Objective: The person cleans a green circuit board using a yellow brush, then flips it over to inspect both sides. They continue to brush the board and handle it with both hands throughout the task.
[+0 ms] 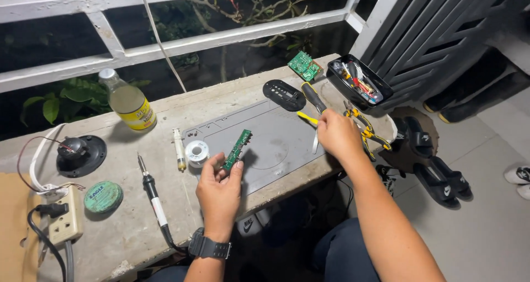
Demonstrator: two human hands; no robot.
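My left hand [220,191] holds a narrow green circuit board [237,149] by its lower end, tilted above the grey work mat [276,149]. My right hand [338,134] rests at the mat's right edge, fingers closed on a yellow-handled tool [308,119] with a metal tip pointing down. A black-and-yellow screwdriver [312,97] lies just beyond it. A black oval plastic cover [284,94] and a second green circuit board [304,66] lie further back.
A soldering iron [152,191], solder spool [197,150], small syringe [179,148], green tin [103,197], bottle of yellowish liquid [129,101], black speaker [80,154] and power strip [63,220] sit left. Yellow pliers [367,132] and a black parts tray [359,84] lie right. Sandals [436,174] are on the floor.
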